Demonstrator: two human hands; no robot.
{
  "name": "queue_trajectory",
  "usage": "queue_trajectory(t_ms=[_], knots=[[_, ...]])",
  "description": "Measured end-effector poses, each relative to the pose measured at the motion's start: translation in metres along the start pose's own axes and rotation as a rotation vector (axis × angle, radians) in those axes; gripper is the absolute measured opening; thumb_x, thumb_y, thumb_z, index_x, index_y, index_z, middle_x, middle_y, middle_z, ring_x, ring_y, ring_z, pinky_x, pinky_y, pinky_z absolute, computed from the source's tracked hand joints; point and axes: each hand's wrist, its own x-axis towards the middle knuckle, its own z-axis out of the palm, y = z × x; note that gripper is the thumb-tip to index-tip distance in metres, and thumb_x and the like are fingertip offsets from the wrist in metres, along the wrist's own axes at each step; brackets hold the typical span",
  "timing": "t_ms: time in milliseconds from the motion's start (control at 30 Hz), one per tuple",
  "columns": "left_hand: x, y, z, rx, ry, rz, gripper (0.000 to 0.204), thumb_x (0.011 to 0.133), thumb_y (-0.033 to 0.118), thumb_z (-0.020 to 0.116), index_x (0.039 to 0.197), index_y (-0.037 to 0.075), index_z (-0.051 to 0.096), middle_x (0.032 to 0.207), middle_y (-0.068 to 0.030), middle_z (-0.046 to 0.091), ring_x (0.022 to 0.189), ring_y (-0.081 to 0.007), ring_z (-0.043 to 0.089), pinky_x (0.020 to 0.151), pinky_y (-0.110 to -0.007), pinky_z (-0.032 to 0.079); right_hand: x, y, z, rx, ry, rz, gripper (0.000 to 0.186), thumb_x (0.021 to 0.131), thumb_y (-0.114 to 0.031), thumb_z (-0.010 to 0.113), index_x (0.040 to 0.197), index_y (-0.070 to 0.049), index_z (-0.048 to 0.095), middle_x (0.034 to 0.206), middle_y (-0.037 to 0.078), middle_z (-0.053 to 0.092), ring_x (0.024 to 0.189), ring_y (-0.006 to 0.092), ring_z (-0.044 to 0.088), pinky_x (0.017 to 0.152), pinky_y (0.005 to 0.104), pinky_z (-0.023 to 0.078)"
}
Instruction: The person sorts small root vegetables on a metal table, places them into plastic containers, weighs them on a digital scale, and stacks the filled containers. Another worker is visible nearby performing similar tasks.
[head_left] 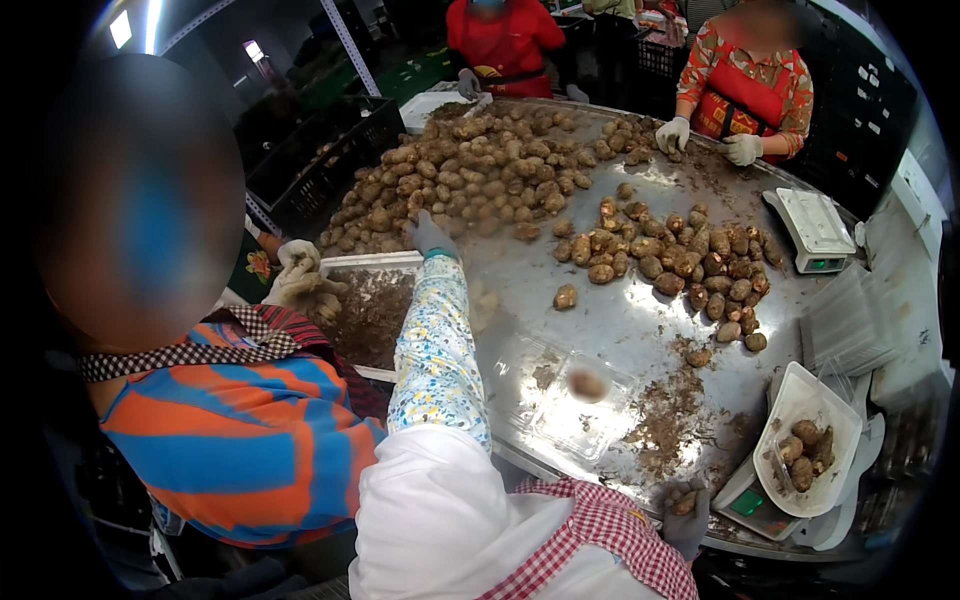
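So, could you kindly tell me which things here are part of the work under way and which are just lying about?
In use:
left hand reaching into the big potato pile
right hand holding small potatoes
clear tray
white tray on near scale

Lying about:
far scale
black crates

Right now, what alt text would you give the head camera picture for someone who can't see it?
A person's gloved left hand reaches across a round metal table toward a big heap of potatoes, while the gloved right hand holds small potatoes near the table's edge. A potato sits in a clear tray, and other people work around the table.
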Motion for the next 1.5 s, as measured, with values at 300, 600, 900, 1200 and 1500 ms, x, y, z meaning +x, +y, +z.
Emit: queue_trajectory(t_ms=[300,600,900,1200,1500], knots=[[-0.001,0.011,-0.027,0.074,-0.020,-0.035,0.061,0.100,0.033,0.047,0.154,0.012,0.027,0.152,-0.0163,0.039,0.134,-0.0328,0.044,0.105,-0.046,0.044,-0.002,-0.006,0.005,0.504,0.184,0.174,0.033,0.103,-0.033,0.051,0.120,-0.006,0.058,0.100,0.008,0.063,0.085,0.0180,0.058,0.074,0.0336,0.048],[0.004,0.003,-0.019,0.092,-0.036,-0.046,0.065,0.098,0.034,0.051,0.154,0.012,0.026,0.151,-0.0171,0.040,0.135,-0.0343,0.043,0.106,-0.045,0.044,0.001,-0.002,-0.010,0.182,0.111,0.028,0.033,0.104,-0.034,0.049,0.120,-0.006,0.056,0.100,0.007,0.060,0.086,0.0178,0.057,0.075,0.0329,0.048],[0.055,-0.031,0.007,0.104,-0.071,-0.119,0.069,0.097,0.034,0.055,0.154,0.011,0.026,0.151,-0.0180,0.041,0.136,-0.0358,0.042,0.106,-0.044,0.044,-0.005,0.005,-0.007,-0.613,-0.113,-0.211,0.033,0.104,-0.034,0.048,0.121,-0.006,0.055,0.103,0.007,0.060,0.089,0.0179,0.057,0.076,0.0328,0.048],[-0.045,-0.004,0.013,0.170,-0.202,-0.116,0.067,0.098,0.029,0.056,0.154,0.008,0.027,0.152,-0.0175,0.039,0.132,-0.0344,0.047,0.106,-0.045,0.044,-0.011,0.006,0.015,-0.389,-0.181,-0.092,0.033,0.105,-0.033,0.046,0.121,-0.005,0.054,0.104,0.010,0.060,0.090,0.0185,0.056,0.076,0.0332,0.047],[-0.021,-0.019,-0.009,0.439,-0.324,0.107,0.065,0.091,0.019,0.065,0.148,0.004,0.038,0.149,-0.0188,0.043,0.132,-0.0334,0.047,0.106,-0.040,0.040,-0.013,0.008,0.014,-0.674,-0.203,-0.207,0.035,0.105,-0.034,0.046,0.123,-0.006,0.054,0.104,0.008,0.060,0.090,0.0186,0.056,0.078,0.0334,0.047]])
